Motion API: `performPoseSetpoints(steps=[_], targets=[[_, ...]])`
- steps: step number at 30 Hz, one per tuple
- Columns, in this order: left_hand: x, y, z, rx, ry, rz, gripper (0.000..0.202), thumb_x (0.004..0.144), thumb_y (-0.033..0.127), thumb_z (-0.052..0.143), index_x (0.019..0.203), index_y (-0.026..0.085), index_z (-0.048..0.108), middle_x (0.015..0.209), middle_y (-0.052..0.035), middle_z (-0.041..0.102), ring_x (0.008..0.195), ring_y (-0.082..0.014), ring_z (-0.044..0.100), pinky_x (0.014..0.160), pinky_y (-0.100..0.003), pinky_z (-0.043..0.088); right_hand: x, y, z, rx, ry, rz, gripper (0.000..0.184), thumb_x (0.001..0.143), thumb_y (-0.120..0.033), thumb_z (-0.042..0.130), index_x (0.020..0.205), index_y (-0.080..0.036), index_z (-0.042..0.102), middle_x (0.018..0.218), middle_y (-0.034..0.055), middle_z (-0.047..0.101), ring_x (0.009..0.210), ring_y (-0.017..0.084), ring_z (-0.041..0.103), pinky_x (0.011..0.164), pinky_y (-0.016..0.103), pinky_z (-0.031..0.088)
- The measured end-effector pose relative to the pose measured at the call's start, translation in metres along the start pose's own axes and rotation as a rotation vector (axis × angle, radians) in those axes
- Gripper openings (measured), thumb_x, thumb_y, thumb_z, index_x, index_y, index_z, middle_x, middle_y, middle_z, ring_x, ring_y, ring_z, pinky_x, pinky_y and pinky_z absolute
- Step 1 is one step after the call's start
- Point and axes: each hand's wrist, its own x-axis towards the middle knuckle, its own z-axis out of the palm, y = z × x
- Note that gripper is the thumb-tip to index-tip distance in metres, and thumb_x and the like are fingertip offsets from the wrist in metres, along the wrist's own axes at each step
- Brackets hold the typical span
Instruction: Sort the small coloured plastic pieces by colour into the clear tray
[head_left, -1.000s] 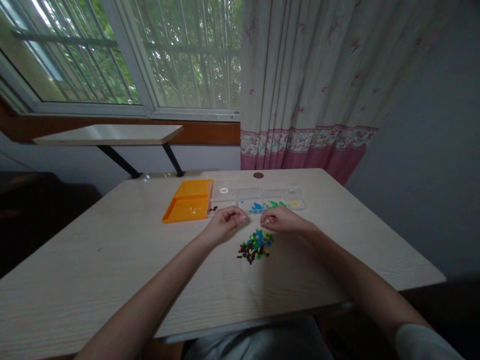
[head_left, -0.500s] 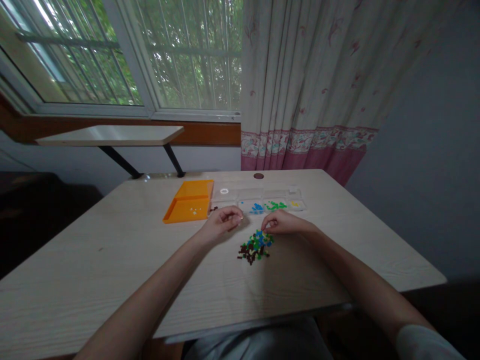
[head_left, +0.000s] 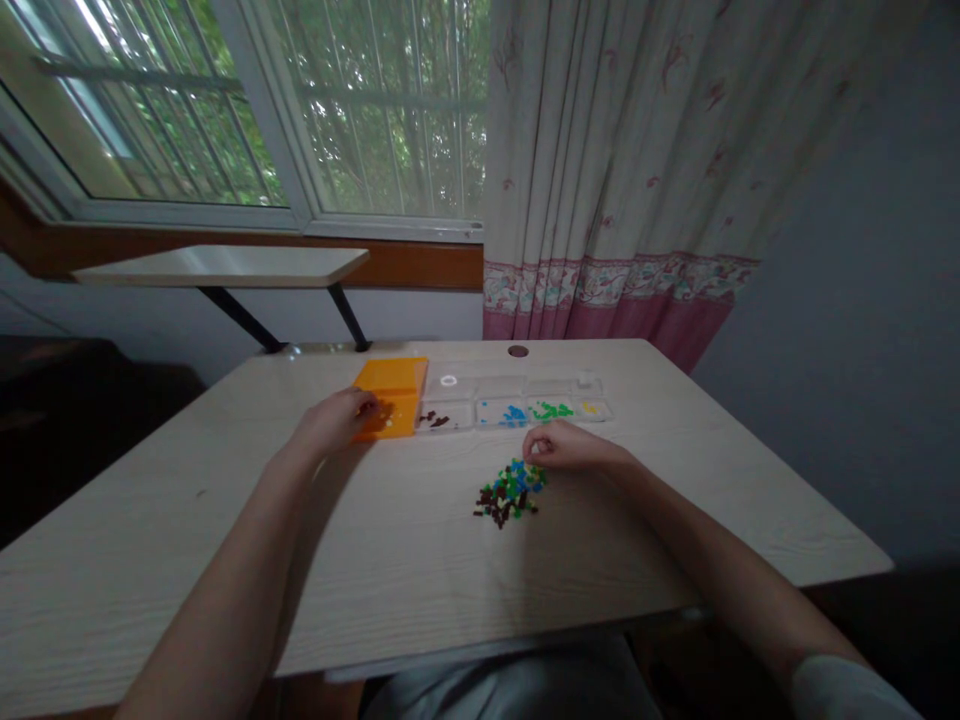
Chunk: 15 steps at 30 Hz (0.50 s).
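A small heap of blue, green and brown beads (head_left: 511,492) lies on the pale wooden table (head_left: 420,540). My right hand (head_left: 562,446) rests at the heap's far right edge, fingers pinched together over the beads. My left hand (head_left: 335,419) is out to the left over the near edge of the orange tray (head_left: 395,392), fingers curled; what they hold is too small to see. Behind the heap stands a clear compartment box (head_left: 517,400) with brown, blue, green and yellow beads sorted in separate cells.
A round cable hole (head_left: 517,351) is in the table's far edge. A narrow shelf (head_left: 217,266) on black brackets sits under the window at the left. A pink-bordered curtain (head_left: 600,180) hangs behind the table.
My left hand has swung left from beside the compartment box to the orange tray. My right hand has stayed at the bead heap.
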Motion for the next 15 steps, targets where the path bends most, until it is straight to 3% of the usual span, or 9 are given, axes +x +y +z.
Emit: performPoseSetpoints(steps=[3,6,10,15], targets=[[0.000,-0.004,0.003,-0.034,0.019,0.012,0.005,0.070,0.018,0.061,0.065,0.017,0.061,0.062,0.0020,0.052,0.053,-0.0098,0.045,0.050,-0.018,0.030,0.000,0.000,-0.001,0.003,0.018,0.008,0.015,0.076,-0.023,0.054,0.082,-0.015,0.065,0.058,-0.0033,0.050,0.052,0.008,0.044,0.050,0.017,0.030],[0.001,0.013,-0.001,-0.124,0.090,0.031,0.003,0.073,0.019,0.060,0.072,0.018,0.062,0.072,-0.0003,0.055,0.060,-0.0120,0.049,0.054,-0.020,0.033,0.000,-0.002,-0.001,0.023,0.055,0.013,0.016,0.079,-0.026,0.052,0.082,-0.014,0.062,0.060,-0.0029,0.048,0.054,0.008,0.043,0.051,0.018,0.029],[0.000,0.067,0.001,-0.113,0.127,0.096,0.013,0.078,0.024,0.054,0.086,0.019,0.063,0.083,-0.0026,0.057,0.071,-0.0154,0.052,0.063,-0.023,0.038,0.002,-0.012,0.004,0.203,0.108,0.009,0.020,0.081,-0.033,0.050,0.081,-0.014,0.058,0.057,-0.0049,0.040,0.052,0.008,0.037,0.050,0.018,0.028],[-0.014,0.148,0.024,-0.216,0.013,0.342,0.019,0.084,0.025,0.046,0.088,0.018,0.064,0.083,-0.0053,0.060,0.079,-0.0151,0.055,0.071,-0.025,0.043,0.011,-0.025,0.018,0.563,0.115,0.065,0.035,0.073,-0.049,0.056,0.078,-0.014,0.053,0.051,-0.0079,0.034,0.045,0.006,0.029,0.046,0.019,0.023]])
